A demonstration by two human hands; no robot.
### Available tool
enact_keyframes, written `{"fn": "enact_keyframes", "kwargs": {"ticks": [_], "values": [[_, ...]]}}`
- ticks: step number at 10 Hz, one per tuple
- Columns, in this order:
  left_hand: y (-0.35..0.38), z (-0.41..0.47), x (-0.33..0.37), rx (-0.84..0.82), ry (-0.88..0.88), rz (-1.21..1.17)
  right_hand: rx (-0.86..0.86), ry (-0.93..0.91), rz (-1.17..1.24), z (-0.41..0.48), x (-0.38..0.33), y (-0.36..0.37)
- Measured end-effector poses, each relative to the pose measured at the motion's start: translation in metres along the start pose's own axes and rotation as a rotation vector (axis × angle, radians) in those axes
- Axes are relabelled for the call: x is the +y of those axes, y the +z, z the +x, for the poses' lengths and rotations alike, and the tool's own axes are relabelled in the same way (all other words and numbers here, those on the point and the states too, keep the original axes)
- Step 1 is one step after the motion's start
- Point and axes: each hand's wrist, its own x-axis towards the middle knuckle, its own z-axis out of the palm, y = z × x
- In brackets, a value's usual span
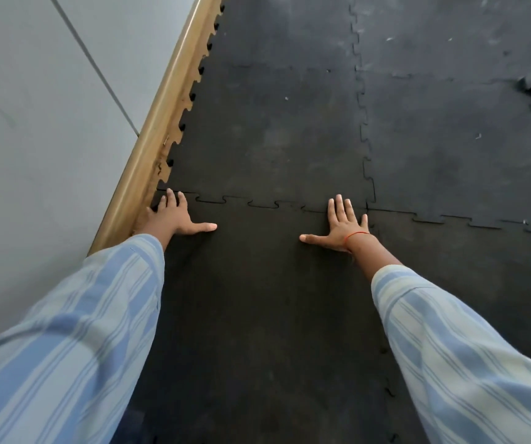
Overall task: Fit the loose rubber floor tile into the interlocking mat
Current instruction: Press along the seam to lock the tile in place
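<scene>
The loose rubber floor tile lies flat on the floor between both arms, its toothed far edge meeting the interlocking mat at 12 o'clock along the seam. The left hand presses the tile's 10 o'clock corner beside the wooden skirting; the right hand presses the 2 o'clock corner. The fingers of both hands lie spread and flat, palms down, gripping nothing. Judged from its look, the tile is dense, heavy, flexible and high-friction: it resists sliding, so seat it by pressing downward along the seam tabs. To reposition it, lift an edge or corner, not the centre.
</scene>
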Motion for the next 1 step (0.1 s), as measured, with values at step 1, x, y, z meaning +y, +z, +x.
{"fn": "enact_keyframes", "kwargs": {"ticks": [1], "values": [[-0.0295,-0.0161,0.0219,-0.151,0.039,-0.018,-0.123,-0.011,0.043,-0.0124,-0.0064,-0.034]]}}
